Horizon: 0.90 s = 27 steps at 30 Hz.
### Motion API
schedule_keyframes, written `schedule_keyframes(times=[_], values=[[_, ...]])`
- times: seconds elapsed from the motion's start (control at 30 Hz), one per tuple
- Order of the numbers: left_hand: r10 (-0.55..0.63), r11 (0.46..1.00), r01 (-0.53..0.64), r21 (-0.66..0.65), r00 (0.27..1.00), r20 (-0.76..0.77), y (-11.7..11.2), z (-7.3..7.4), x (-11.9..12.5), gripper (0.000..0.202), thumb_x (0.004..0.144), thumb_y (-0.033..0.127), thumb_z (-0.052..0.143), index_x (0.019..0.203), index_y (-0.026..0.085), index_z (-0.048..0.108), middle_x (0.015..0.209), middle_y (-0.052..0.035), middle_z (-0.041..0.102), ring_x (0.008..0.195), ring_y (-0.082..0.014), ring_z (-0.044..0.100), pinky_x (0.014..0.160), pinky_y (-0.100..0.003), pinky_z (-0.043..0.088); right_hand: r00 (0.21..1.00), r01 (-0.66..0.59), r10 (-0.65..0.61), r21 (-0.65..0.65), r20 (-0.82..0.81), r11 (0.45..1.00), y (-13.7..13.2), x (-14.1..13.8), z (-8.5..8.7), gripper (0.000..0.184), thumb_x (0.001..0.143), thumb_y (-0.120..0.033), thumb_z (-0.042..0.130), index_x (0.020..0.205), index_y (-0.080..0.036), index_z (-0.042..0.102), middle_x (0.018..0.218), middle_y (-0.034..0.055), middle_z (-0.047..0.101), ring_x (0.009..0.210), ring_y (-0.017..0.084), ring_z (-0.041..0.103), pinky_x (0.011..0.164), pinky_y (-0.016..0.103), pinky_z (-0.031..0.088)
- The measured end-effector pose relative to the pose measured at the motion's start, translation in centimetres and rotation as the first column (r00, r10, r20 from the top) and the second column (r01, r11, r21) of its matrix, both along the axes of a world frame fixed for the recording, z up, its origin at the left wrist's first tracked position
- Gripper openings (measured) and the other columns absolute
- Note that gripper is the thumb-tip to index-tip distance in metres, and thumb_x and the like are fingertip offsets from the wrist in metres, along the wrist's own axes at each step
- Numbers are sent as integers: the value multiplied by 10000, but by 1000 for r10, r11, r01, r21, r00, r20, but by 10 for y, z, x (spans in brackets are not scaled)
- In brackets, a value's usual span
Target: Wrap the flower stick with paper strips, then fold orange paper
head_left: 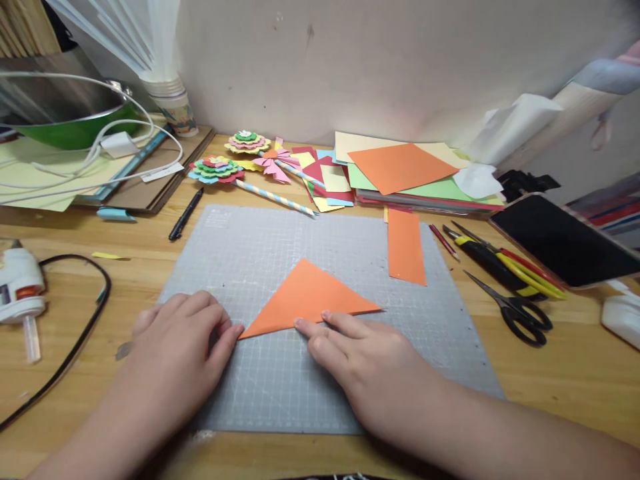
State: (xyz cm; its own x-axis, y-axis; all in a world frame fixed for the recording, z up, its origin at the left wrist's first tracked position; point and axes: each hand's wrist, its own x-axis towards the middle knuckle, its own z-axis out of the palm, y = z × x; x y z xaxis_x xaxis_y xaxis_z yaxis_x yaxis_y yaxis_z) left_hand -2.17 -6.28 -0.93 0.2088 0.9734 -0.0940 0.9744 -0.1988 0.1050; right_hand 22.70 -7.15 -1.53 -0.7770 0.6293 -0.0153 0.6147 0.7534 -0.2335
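A sheet of orange paper (305, 297), folded into a triangle, lies on the grey cutting mat (240, 253) with its long folded edge towards me. My left hand (185, 347) is at the triangle's left corner, fingers curled and the thumb tip against the paper; the undersides of those fingers are hidden. Along the fold, near its middle, rest the outstretched fingertips of my right hand (373, 363). Its other fingers are partly hidden beneath it. A cut orange paper strip (406, 247) lies at the mat's upper right.
Black scissors (523, 313), a yellow-black cutter (487, 257) and a phone (570, 240) lie at right. A glue gun (20, 287) with a black cord is at left. Behind the mat are a black pen (186, 215), paper flowers (217, 170) and stacked coloured paper (430, 190).
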Motion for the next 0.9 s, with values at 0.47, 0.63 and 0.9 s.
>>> schedule_keyframes(times=[0.47,0.63,0.9], values=[[-294,899,277,339,956,-2,-32,-9,35,312,895,319,489,1152,258,655,1117,-68,625,1025,-271,489,914,-425,279,1000,15,-14,10,-20,1000,-2,-3,2,346,890,-108,419,1208,-102,556,1331,92,566,1103,284,555,809,411,525],[-317,874,324,362,945,-82,-34,-8,42,339,934,193,384,1136,167,655,912,-23,687,924,-218,534,864,-378,257,999,25,-24,23,-31,999,-4,-3,-1,378,879,-99,419,1235,-95,548,1356,84,545,1135,289,539,849,418,519],[-290,909,329,257,940,-179,-39,-11,13,374,885,313,472,1222,239,614,839,-51,619,813,-236,502,797,-406,284,999,28,-25,70,-35,997,-6,-3,-2,385,850,-75,423,1207,-80,568,1336,69,566,1106,296,558,821,409,537]])
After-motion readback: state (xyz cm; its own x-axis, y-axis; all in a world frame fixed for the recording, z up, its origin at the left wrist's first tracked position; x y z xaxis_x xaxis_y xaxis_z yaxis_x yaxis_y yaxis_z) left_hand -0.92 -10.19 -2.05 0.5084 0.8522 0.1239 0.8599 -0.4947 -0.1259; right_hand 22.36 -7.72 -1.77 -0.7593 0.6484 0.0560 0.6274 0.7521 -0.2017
